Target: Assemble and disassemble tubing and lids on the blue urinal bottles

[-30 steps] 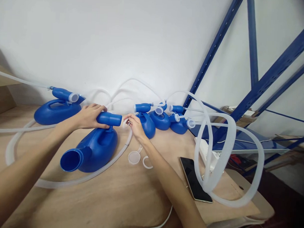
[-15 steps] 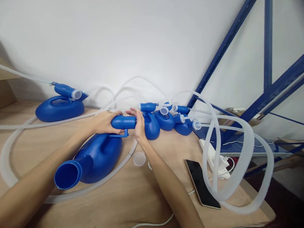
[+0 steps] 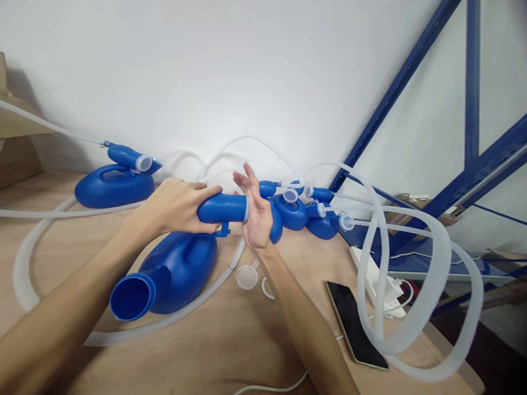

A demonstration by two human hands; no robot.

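My left hand (image 3: 181, 206) is wrapped around a blue plastic tube-shaped urinal head (image 3: 222, 209), held level over the table. A thin white rim (image 3: 246, 209) shows at its right end. Against that end rests the palm of my right hand (image 3: 257, 214), its fingers spread and pointing up. Just below the head, a blue urinal bottle (image 3: 185, 272) lies with its wide open mouth toward me; a small blue bracket (image 3: 222, 230) sits between the two. On the wood near my right wrist are a translucent round cap (image 3: 247, 277) and a white ring (image 3: 266, 287), partly covered by my forearm.
Several blue bottles with white hoses stand behind, one at left (image 3: 114, 187), others at right (image 3: 291, 213). A coiled translucent hose (image 3: 438, 255) overhangs the right edge. Nearby are a phone (image 3: 356, 327), a power strip (image 3: 375, 282), a cardboard box (image 3: 16, 157) and a blue rack (image 3: 392, 92).
My right hand has turned, its fingers now spread upward and its palm against the tube's end. A white rim now shows there. The whole view has shifted slightly.
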